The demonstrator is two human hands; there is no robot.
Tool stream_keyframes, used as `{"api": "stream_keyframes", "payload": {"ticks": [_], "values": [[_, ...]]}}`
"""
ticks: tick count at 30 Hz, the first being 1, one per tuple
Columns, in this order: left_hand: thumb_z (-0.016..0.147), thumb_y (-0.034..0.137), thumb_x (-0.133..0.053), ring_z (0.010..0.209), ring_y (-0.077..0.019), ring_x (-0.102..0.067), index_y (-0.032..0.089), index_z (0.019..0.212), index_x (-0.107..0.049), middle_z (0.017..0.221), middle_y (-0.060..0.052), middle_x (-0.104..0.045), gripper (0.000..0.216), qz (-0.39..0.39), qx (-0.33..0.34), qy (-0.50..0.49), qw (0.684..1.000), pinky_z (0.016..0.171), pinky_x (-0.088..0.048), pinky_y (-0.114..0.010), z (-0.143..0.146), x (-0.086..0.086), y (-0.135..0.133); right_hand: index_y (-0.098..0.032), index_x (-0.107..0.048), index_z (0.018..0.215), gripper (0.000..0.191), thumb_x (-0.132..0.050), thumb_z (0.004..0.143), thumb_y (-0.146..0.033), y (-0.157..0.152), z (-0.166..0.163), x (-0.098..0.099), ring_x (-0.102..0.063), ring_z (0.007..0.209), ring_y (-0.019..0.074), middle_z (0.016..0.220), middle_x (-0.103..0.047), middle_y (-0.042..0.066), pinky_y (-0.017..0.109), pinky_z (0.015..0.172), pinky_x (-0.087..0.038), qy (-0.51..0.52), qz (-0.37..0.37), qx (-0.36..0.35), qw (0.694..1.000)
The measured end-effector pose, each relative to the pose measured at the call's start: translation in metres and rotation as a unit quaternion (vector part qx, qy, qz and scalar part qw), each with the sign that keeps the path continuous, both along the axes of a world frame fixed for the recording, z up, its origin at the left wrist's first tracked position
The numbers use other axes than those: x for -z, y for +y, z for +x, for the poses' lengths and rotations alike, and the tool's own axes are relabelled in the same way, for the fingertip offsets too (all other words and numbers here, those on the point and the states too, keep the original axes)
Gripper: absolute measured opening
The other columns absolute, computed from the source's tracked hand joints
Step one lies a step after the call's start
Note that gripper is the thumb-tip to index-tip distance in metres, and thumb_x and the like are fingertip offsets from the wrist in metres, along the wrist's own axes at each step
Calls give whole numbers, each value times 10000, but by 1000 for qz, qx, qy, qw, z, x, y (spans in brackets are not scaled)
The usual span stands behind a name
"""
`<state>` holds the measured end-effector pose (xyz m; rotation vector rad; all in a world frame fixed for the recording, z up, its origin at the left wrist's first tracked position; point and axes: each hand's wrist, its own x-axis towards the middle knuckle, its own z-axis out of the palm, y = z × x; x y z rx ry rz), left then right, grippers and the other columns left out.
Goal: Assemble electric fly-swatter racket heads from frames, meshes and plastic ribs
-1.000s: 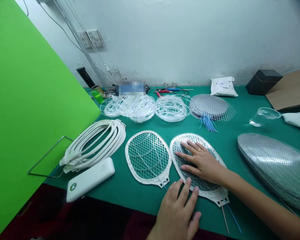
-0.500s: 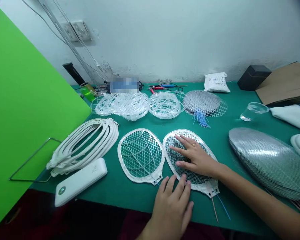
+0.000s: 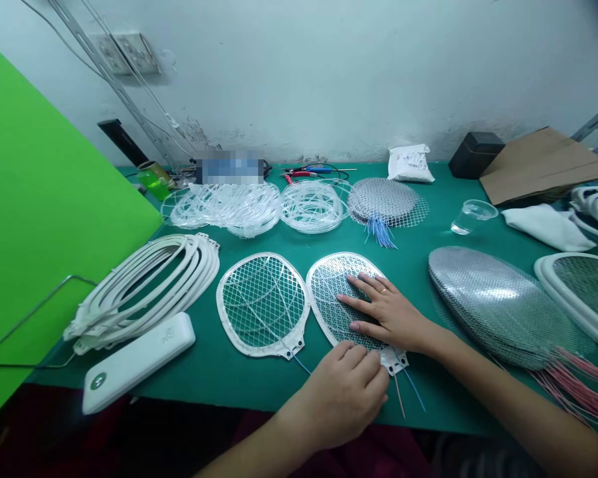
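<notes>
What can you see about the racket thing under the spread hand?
The racket-shaped frame lies flat on the green table: a white, plastic-looking rim around shiny, metal-looking mesh. Pink and blue wires stick out by its holed tab. The right hand seems to rest on the mesh; the left hand hides part of the near rim, touch unclear.

The green table [image 3: 204,382] supported two adjoining mesh-filled frames [image 3: 262,304], a pile of white frames [image 3: 142,307], a white power bank [image 3: 139,364], clear coils [image 3: 311,209], an oval mesh stack [image 3: 508,305] and a plastic cup [image 3: 473,214].
</notes>
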<state>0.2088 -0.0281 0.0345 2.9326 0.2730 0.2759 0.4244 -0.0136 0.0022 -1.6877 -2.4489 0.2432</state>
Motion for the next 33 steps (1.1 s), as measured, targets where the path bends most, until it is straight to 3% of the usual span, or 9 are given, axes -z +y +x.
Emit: {"api": "stream_keyframes", "payload": {"ticks": [2,4,7,10,13,16,26,33], "values": [[1014,269,-444,971,-225,-573,126,1106,-579,1083,-70,-631,217,-3,28,15,999,873,-478,-388,4,-1,2,-426,-364,1493,550,-419,969,-585,1,2,-3,-235,1467,338,1616,-257,11,607,1142,-220,35,3,4,999],[1008,243,-442,929,-216,-571,135,1075,-580,1045,-60,-633,187,-18,26,19,999,822,-480,-372,6,-1,5,-359,-500,1424,474,-411,990,-529,-5,5,-12,-352,1416,310,1546,-405,49,542,1116,-314,119,31,48,991],[987,189,-455,961,-204,-571,148,1138,-567,1077,-59,-636,192,-63,20,6,998,848,-469,-350,5,2,9,-234,-680,1087,327,-428,1005,-425,-36,1,-27,-609,1097,240,1135,-673,90,373,884,-501,245,110,181,946],[957,162,-474,1047,-215,-555,140,1265,-516,1162,-70,-624,312,-100,15,-10,995,916,-451,-359,3,3,11,-227,-628,848,219,-540,961,-393,-86,-19,-30,-619,716,170,768,-634,18,283,622,-480,231,120,250,933],[959,174,-467,1072,-233,-540,127,1355,-461,1209,-80,-609,399,-107,11,-3,994,921,-452,-380,2,5,10,-219,-630,949,183,-542,964,-379,-128,-47,-15,-620,661,158,769,-634,17,270,579,-478,177,147,255,939],[977,178,-442,1090,-241,-529,127,1377,-452,1224,-83,-598,404,-92,16,12,996,939,-450,-395,3,5,9,-195,-637,1046,201,-453,1006,-265,-144,-65,2,-635,705,162,816,-642,41,276,652,-502,146,193,245,939],[953,177,-486,1035,-226,-535,136,1332,-478,1182,-79,-591,381,-45,20,49,998,912,-464,-383,9,-3,8,-129,-635,1120,225,-456,986,-144,-144,-61,13,-631,818,191,907,-643,92,308,715,-519,119,230,216,942],[969,186,-491,923,-218,-530,137,1205,-537,1078,-57,-588,246,25,34,73,996,771,-444,-372,13,-6,7,-106,-651,1072,246,-436,965,-56,-139,-49,7,-600,734,189,834,-641,92,308,611,-489,60,223,130,964]]}}
